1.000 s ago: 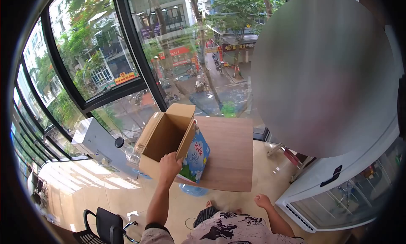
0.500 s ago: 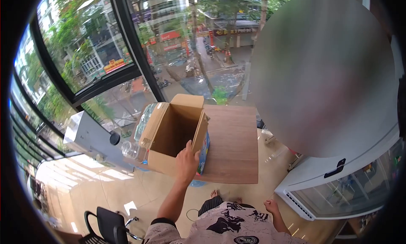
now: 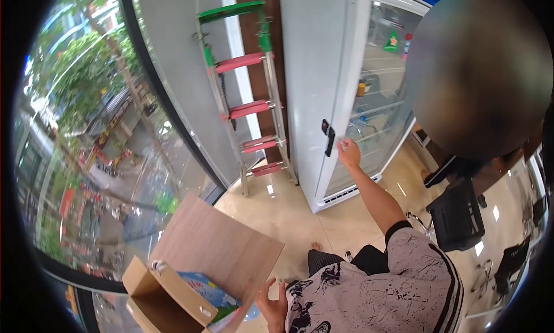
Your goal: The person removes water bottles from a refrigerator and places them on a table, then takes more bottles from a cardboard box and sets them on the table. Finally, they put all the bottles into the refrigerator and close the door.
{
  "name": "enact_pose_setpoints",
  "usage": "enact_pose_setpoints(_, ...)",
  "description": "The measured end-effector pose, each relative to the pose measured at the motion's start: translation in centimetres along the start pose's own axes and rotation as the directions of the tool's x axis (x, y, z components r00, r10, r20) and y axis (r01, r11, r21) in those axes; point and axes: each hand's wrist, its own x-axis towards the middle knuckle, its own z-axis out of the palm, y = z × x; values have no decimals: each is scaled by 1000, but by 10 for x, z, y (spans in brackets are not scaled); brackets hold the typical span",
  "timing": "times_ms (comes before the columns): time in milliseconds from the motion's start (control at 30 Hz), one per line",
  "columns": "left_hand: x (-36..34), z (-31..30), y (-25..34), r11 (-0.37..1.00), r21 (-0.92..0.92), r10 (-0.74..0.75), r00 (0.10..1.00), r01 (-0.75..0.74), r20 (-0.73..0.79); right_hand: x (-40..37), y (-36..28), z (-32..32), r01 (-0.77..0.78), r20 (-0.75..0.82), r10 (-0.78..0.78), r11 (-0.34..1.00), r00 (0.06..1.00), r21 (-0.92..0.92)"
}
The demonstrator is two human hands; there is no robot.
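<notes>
My right hand reaches up to the white glass-door refrigerator, its fingers loosely bent and just to the right of the black door handle. A narrow gap shows between fingertips and handle. Low in the view, my left hand hangs in front of my body with thumb and fingers apart and nothing in it. Beside it is the wooden tabletop. An open cardboard box stands on the table's near left part, with a blue printed pack against its side.
A folding ladder with pink-wrapped steps leans by the wall left of the refrigerator. Bottles and jars show behind the door glass. Black office chairs stand on the tiled floor at right. Tall windows line the left.
My view has swung right, from the box to the refrigerator. My left hand has come away from the box rim and down; my right hand has risen to the refrigerator door.
</notes>
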Motion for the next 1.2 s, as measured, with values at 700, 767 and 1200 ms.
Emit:
enact_pose_setpoints(700, 108, 160, 92, 971, -46, 235, 917, -233, 322, -16, -32, 47, 808, 741, -443, -60, 504, -586)
enact_pose_setpoints(767, 107, 159, 89, 971, -59, 237, 921, -230, 310, -21, -35, 46, 773, 713, -429, -52, 554, -632)
enact_pose_setpoints(1200, 142, 153, 25, 969, -187, 205, 944, -159, 258, -66, -8, -9, 756, 648, -411, 481, 642, -443)
